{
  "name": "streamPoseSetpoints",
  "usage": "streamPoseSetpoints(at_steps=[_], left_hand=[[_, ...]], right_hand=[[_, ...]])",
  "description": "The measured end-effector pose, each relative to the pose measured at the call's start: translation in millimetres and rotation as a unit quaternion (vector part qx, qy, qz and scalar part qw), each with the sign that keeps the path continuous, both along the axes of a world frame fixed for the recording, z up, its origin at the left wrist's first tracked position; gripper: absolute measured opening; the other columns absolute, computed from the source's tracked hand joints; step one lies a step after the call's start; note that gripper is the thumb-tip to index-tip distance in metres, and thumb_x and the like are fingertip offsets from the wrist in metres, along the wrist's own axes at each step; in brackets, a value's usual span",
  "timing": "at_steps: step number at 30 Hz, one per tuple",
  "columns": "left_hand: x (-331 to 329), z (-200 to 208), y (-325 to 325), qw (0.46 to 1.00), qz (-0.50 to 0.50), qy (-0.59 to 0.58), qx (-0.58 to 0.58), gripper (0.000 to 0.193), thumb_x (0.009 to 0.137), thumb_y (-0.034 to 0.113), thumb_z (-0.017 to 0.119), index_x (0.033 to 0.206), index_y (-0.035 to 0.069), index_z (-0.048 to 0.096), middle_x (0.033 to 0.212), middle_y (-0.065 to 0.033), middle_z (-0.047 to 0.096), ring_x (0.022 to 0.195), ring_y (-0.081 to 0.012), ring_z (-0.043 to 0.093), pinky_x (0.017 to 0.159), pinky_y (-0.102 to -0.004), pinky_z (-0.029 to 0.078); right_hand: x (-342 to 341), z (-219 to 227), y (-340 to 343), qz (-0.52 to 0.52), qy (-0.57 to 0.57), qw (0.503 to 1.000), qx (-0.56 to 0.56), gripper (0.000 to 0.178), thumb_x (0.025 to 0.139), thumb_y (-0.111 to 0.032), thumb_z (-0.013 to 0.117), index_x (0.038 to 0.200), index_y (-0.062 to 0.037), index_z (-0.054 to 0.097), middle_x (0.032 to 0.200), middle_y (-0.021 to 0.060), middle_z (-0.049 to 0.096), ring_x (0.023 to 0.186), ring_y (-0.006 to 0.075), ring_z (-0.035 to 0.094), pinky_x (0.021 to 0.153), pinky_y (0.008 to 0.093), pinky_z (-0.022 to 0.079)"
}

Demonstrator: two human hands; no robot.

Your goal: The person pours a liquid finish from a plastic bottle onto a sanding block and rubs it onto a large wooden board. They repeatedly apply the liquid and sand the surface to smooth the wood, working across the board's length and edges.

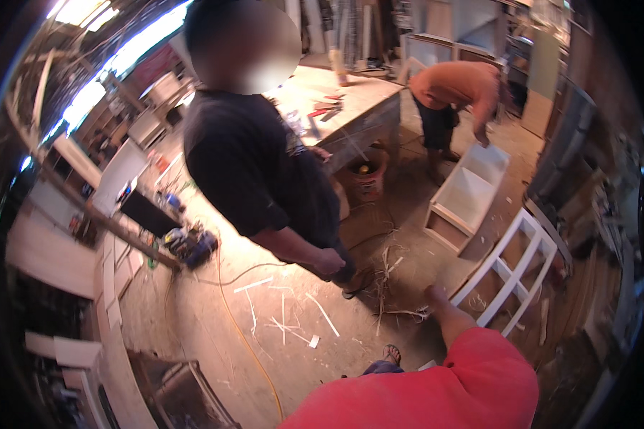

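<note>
White ladder-like frame lies on the sawdust floor just right of the wearer's right hand, whose grip I cannot tell, the left hand out of view, beyond a person in black

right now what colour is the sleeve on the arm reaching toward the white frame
Red sleeve, clearest in the head view.

Seen from above: right hand stretched out from a red sleeve, near a white frame lying on the floor, fingers hard to make out. Left hand out of view. Ahead, a person in black; farther back, another in orange bent over a white shelf unit. Behind them, a cluttered table. Yellow cable and wood strips strewn across the floor.
</note>
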State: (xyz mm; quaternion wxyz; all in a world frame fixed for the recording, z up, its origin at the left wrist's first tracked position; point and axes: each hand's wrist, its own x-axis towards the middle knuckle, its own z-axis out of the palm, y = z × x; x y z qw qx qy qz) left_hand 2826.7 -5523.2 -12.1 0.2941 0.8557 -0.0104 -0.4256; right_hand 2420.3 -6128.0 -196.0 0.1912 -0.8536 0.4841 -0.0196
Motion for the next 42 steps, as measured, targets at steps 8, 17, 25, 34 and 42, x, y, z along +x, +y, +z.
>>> streamPoseSetpoints(at_steps=[8,17,25,34,42], left_hand=[[-114,-13,157,0.983,0.184,0.012,0.018,0.031,0.095,0.034,0.073,0.102,0.005,0.077,0.089,-0.0052,0.071,0.075,-0.0163,0.067,0.067,-0.0341,0.054],[-251,-72,366,0.902,0.429,0.056,0.012,0.032,0.095,0.036,0.073,0.104,0.005,0.077,0.095,-0.0065,0.074,0.078,-0.0184,0.070,0.069,-0.0354,0.057],[-329,-58,543,0.750,0.661,-0.001,0.010,0.025,0.087,0.024,0.082,0.098,0.003,0.078,0.085,-0.0073,0.074,0.083,-0.0184,0.072,0.072,-0.0336,0.057],[-403,-84,567,0.568,0.807,0.135,-0.088,0.045,0.094,0.037,0.074,0.123,0.003,0.069,0.112,-0.0134,0.070,0.101,-0.0254,0.069,0.088,-0.0473,0.052],[-392,-28,656,0.321,0.907,0.134,-0.236,0.074,0.097,0.066,0.062,0.144,0.009,0.061,0.149,-0.0181,0.058,0.131,-0.0347,0.059,0.109,-0.0544,0.043]], right_hand=[[201,24,182,0.241,0.057,0.938,0.242,0.036,0.083,-0.035,0.070,0.109,-0.0115,0.081,0.106,0.0157,0.078,0.099,0.0339,0.075,0.089,0.0489,0.059],[294,123,403,0.377,0.213,0.853,0.290,0.033,0.089,-0.031,0.066,0.109,-0.0084,0.080,0.101,0.0153,0.079,0.094,0.0284,0.076,0.084,0.0411,0.059],[382,133,552,0.566,0.159,0.798,0.132,0.027,0.084,-0.031,0.070,0.091,-0.0064,0.079,0.092,0.0154,0.077,0.084,0.0323,0.075,0.075,0.0450,0.058],[642,178,837,0.681,-0.050,0.728,-0.050,0.028,0.089,-0.028,0.073,0.085,-0.0010,0.074,0.086,0.0211,0.074,0.082,0.0392,0.072,0.074,0.0486,0.056],[712,353,1456,0.810,-0.245,0.492,0.203,0.017,0.094,-0.015,0.070,0.089,0.0011,0.065,0.079,0.0131,0.067,0.072,0.0208,0.060,0.069,0.0368,0.050]])
